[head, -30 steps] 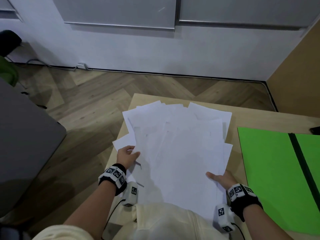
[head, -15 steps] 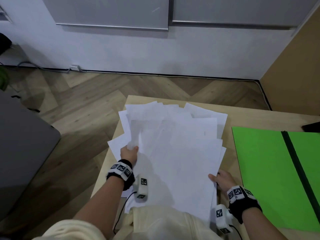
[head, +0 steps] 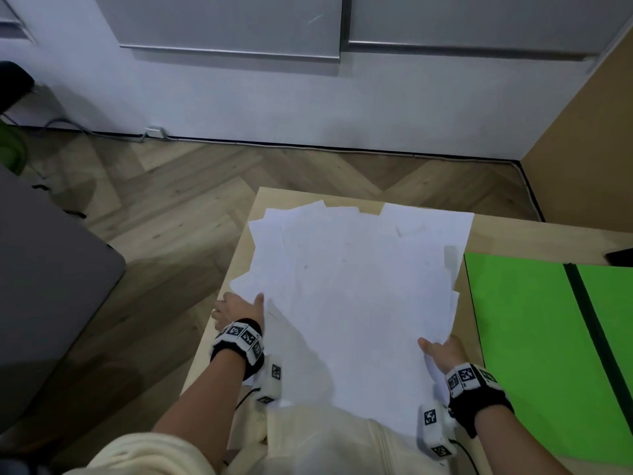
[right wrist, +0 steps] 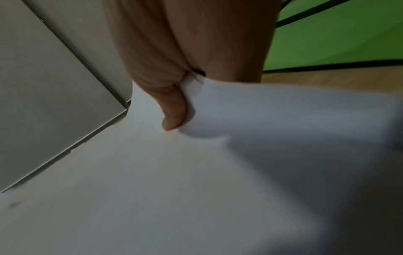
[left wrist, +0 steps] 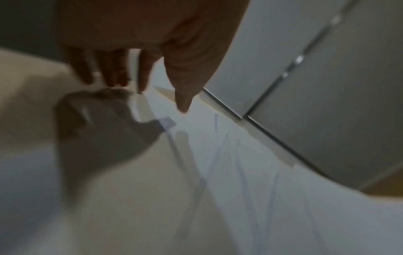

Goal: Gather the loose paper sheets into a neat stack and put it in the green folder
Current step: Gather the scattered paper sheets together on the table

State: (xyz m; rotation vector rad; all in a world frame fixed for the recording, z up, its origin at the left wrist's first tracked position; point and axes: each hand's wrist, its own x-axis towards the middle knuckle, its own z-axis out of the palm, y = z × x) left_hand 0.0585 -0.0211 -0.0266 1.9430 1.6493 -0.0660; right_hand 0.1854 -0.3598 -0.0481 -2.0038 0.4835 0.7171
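Several white paper sheets [head: 356, 296] lie fanned in a loose pile on the wooden table [head: 507, 234]. My left hand [head: 241, 303] rests at the pile's left edge, thumb on a sheet; the blurred left wrist view shows its straight fingers [left wrist: 141, 77] pointing down at the paper [left wrist: 240, 172]. My right hand [head: 442, 349] pinches the pile's near right corner, with the thumb [right wrist: 174, 112] on top of the sheets [right wrist: 196, 172] and the fingers hidden beneath. The green folder [head: 527, 337] lies open and flat to the right of the pile, also visible behind my right hand [right wrist: 338, 43].
The table's left edge runs close beside my left hand, with wood floor [head: 171, 217] below. A grey surface [head: 51, 269] stands at the left. A dark object [head: 621, 257] sits at the far right edge. My cream garment [head: 325, 440] covers the near table edge.
My left hand has let down the sheet it held raised and now lies flat at the pile's left edge. The right hand keeps its pinch on the near right corner.
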